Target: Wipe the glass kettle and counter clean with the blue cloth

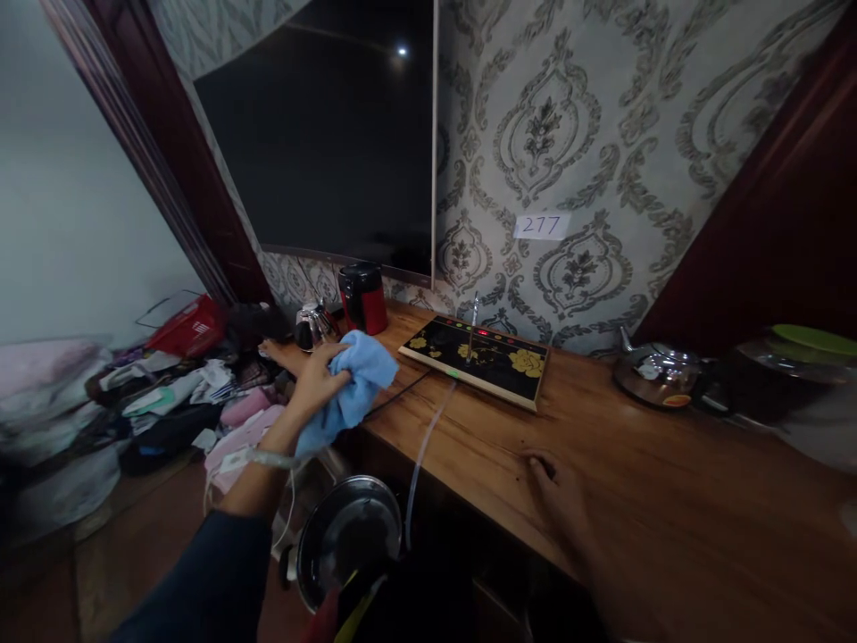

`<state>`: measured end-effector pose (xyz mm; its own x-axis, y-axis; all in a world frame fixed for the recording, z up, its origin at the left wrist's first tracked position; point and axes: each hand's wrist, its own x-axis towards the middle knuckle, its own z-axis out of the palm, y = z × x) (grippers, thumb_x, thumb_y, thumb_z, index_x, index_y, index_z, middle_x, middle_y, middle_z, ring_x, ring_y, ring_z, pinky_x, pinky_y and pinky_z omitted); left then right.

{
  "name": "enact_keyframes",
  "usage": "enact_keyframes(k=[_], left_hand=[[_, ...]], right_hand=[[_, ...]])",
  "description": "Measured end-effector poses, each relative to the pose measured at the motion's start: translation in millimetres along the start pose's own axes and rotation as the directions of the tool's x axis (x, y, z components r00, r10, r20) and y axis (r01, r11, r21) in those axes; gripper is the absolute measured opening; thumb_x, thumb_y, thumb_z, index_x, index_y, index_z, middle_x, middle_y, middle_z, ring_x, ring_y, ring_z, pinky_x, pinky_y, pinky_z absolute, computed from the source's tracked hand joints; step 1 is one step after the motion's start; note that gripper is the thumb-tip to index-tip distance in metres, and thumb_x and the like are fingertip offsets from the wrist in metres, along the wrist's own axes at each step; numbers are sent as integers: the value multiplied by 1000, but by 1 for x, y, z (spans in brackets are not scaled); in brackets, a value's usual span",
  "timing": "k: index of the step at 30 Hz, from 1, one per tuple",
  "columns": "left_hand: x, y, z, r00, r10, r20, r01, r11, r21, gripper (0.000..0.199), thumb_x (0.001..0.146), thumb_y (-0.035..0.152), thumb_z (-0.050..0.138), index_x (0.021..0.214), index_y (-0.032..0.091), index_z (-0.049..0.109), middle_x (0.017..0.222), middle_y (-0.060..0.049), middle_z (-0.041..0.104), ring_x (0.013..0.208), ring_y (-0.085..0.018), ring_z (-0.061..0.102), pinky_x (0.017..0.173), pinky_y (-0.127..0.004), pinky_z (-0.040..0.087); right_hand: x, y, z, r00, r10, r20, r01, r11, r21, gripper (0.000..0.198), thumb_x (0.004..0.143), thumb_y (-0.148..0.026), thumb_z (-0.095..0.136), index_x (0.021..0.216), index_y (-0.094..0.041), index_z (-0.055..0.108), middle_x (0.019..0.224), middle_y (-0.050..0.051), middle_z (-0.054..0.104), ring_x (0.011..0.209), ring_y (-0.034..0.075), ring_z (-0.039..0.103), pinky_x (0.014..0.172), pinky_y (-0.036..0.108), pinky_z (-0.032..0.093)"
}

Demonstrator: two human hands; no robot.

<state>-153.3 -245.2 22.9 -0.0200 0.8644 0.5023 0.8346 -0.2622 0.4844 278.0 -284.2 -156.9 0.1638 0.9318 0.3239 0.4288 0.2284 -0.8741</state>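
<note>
A light blue cloth (361,379) is bunched in my left hand (321,379), which is raised over the left end of the wooden table. My fingers are wrapped round its upper part, and the rest hangs down beside my wrist. My right hand (559,491) is low over the table's front edge, dim, with the thumb and forefinger a little apart and nothing visible in them. Farther back lies a flat black panel (495,357) with gold flowers, small red and green lights and an upright metal spout (474,326). A clear hose (425,446) runs from its front edge downward.
On the wooden table (603,446) stand a metal kettle (660,375) and a green-lidded container (790,375) at right, and a red-black canister (363,299) and shiny pot (314,323) at left. Below is a steel pan (354,536). Clothes (180,402) are heaped at left.
</note>
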Motion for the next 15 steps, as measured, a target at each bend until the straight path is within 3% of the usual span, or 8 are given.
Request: enact_keyframes(k=[2, 4, 7, 11, 15], left_hand=[[25, 1, 21, 990, 100, 95, -105, 994, 40, 54, 64, 26, 59, 116, 15, 66, 130, -10, 63, 123, -28, 55, 110, -45, 40], [40, 1, 53, 953, 144, 265, -153, 988, 13, 51, 67, 31, 65, 116, 17, 66, 135, -11, 59, 127, -28, 53, 110, -43, 40], [46, 2, 103, 894, 80, 441, -90, 996, 1, 46, 74, 39, 68, 116, 20, 66, 131, -9, 63, 120, -26, 58, 105, -38, 45], [36, 9, 150, 866, -144, 480, 34, 973, 229, 69, 73, 51, 70, 134, 23, 54, 142, -12, 53, 123, -32, 54, 101, -44, 44], [20, 15, 167, 889, -169, 426, -16, 918, 397, 63, 80, 43, 61, 140, 24, 48, 142, -14, 49, 123, -39, 49, 96, -52, 42]], right_hand=[[0, 0, 0, 1000, 10, -3, -10, 1000, -1, 30, 76, -44, 51, 77, -24, 73, 91, 8, 76, 91, 27, 68, 84, 41, 53], [-1, 0, 1, 1000, 21, -12, -21, 1000, -1, 30, 76, -44, 51, 77, -24, 73, 91, 8, 76, 90, 27, 69, 83, 40, 54], [-1, 0, 1, 999, 31, -15, -31, 1000, 6, 29, 77, -45, 52, 77, -24, 73, 89, 9, 76, 89, 27, 69, 82, 41, 54], [0, -1, 1, 999, 31, -21, -31, 1000, 2, 29, 77, -45, 52, 77, -25, 73, 92, 9, 76, 91, 28, 69, 85, 43, 54], [-1, -2, 1, 998, 43, -46, -43, 999, -6, 30, 76, -45, 51, 76, -25, 73, 89, 9, 76, 89, 28, 69, 82, 43, 55]])
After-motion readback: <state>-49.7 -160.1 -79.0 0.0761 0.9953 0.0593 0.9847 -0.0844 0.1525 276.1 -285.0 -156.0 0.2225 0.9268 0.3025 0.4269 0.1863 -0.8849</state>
